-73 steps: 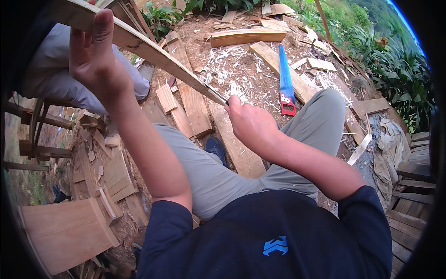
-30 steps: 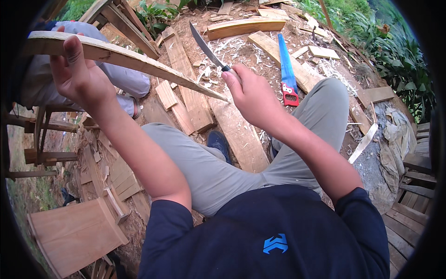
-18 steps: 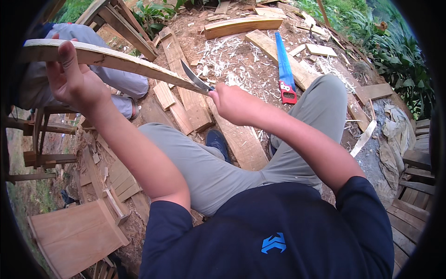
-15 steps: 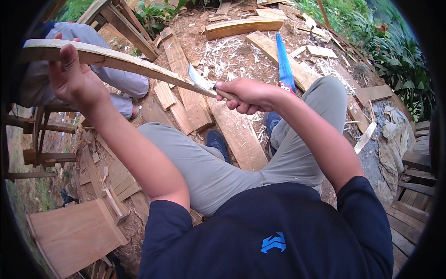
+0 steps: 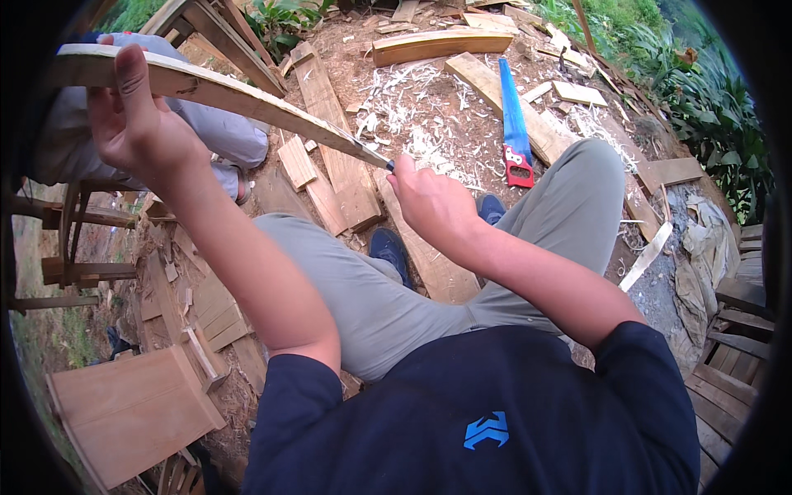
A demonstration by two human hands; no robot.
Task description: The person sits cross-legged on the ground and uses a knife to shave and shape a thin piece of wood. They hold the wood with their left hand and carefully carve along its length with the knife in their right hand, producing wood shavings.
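Observation:
My left hand (image 5: 157,132) is closed round the upper end of a long, slightly curved wooden strip (image 5: 239,96), its thumb standing up along the near face. The strip slopes down to the right across the view. At its lower end my right hand (image 5: 433,202) is wrapped round a knife (image 5: 391,165). Only a small dark part of the knife by its handle shows clearly. Its blade is turned nearly edge-on against the strip, and the handle is hidden in my fist.
A saw (image 5: 514,115) with blue blade and red handle lies among wood shavings (image 5: 404,91). Planks (image 5: 334,124) and a thick beam (image 5: 441,48) lie about. Another person's leg (image 5: 219,132) is at the left. A wooden panel (image 5: 136,412) lies lower left; a crumpled sheet (image 5: 701,256) lies right.
My right hand has turned over, knuckles up, and the knife blade, seen broadside before, is now nearly edge-on. The strip's left end has shifted slightly right and up. The saw's handle has come into sight.

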